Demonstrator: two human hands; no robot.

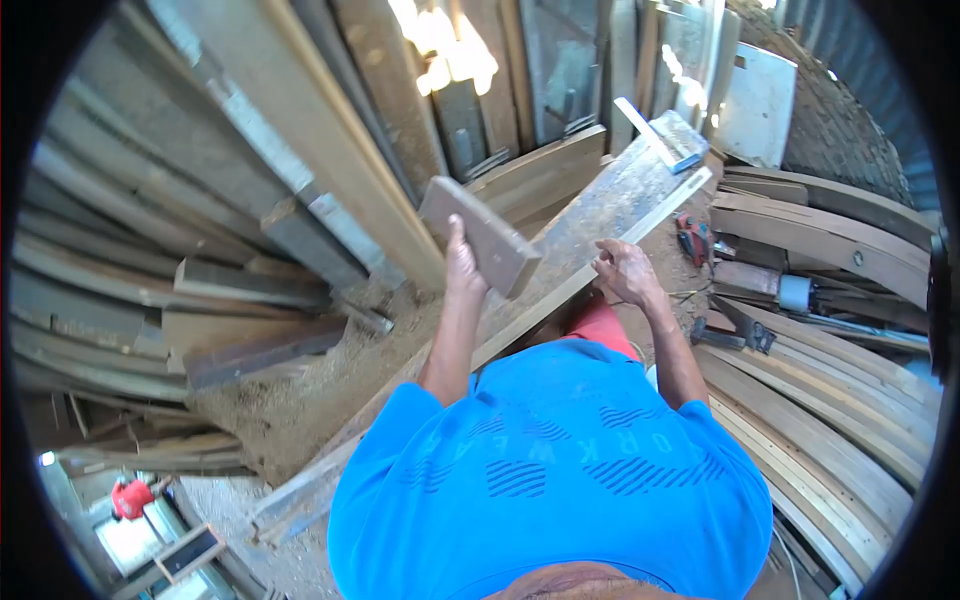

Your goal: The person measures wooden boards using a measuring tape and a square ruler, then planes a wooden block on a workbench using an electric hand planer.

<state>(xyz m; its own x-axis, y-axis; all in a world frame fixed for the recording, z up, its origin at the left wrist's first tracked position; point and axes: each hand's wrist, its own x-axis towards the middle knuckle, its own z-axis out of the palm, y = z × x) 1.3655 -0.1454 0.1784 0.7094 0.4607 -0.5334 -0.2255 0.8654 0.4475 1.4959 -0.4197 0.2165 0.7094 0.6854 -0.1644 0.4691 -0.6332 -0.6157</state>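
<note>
A short, thick wooden block is held up over the workbench in my left hand, the thumb lying on its near face and the other fingers hidden behind it. My right hand is at the bench's near edge, fingers bent and close together; whether anything small is between them is hidden. On the far end of the bench lies a try square with a blue handle and a pale blade.
Tall boards lean ahead and to the left. Stacked planks lie at the right, with a hammer and a red power tool nearby. Sawdust covers the ground. A person in red is far off at lower left.
</note>
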